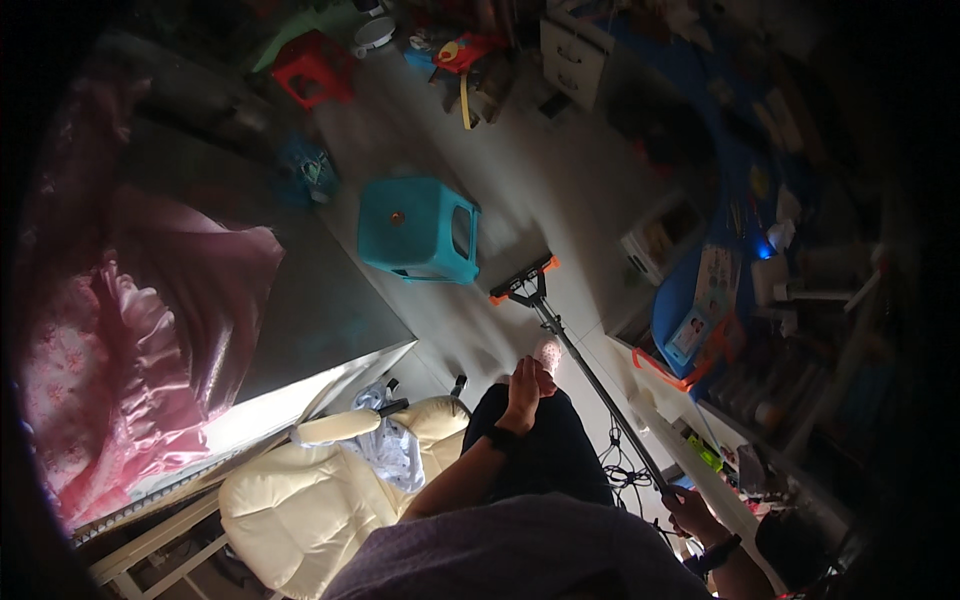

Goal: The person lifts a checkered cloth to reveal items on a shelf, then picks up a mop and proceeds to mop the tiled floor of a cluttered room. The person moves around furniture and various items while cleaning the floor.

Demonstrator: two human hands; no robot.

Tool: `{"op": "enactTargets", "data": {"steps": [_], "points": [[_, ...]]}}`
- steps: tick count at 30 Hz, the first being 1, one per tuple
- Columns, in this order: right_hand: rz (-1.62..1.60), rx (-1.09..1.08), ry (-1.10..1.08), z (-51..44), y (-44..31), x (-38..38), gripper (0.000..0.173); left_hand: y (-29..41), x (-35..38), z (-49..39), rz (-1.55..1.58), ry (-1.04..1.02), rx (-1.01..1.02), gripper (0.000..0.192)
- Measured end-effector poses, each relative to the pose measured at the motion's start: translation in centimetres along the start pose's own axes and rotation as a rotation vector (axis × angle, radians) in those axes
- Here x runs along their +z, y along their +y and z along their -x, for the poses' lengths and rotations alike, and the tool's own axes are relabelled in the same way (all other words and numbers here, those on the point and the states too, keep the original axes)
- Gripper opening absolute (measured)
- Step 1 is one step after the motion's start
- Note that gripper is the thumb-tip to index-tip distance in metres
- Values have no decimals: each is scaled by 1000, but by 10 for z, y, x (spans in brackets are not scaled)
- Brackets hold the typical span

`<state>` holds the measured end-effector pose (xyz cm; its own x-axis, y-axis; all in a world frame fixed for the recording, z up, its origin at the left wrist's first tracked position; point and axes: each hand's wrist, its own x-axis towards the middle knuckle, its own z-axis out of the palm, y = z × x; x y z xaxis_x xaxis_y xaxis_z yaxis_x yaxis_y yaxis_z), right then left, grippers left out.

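Note:
My right hand grips the dark pole of a mop, near its upper end. From there the pole slants up and left to a wide black mop head with orange ends, which is down on the floor. My left hand is in front of my dark trousers, fingers curled and close together; I see nothing held, but its palm side is hidden. Just beyond it one pink-white shoe shows. A teal plastic stool stands left of the mop head.
A cream padded chair is at lower left, beside a bed with a pink satin cover. Tangled black cables lie right of my legs. A red stool and a white drawer cabinet stand farther off. A blue desk curves along the right.

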<state>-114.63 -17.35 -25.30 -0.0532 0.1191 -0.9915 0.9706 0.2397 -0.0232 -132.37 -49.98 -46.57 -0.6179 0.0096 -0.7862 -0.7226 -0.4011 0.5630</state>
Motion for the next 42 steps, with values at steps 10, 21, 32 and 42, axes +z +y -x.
{"op": "enactTargets", "data": {"steps": [10, 21, 32, 42], "points": [[508, -513, 250, 0, -3, -49, 25, 18, 35, 0, -11, -27, -103, 37], [485, -542, 239, -47, 66, -20, 39, 38, 58, -21, -162, -65, -185, 43], [398, -664, 125, -82, -103, 66, 34, 11, -14, -99, -393, -87, -702, 64], [1212, -597, 78, 34, -266, 80, 56, -5, -37, -118, 389, 52, -717, 46]]}}
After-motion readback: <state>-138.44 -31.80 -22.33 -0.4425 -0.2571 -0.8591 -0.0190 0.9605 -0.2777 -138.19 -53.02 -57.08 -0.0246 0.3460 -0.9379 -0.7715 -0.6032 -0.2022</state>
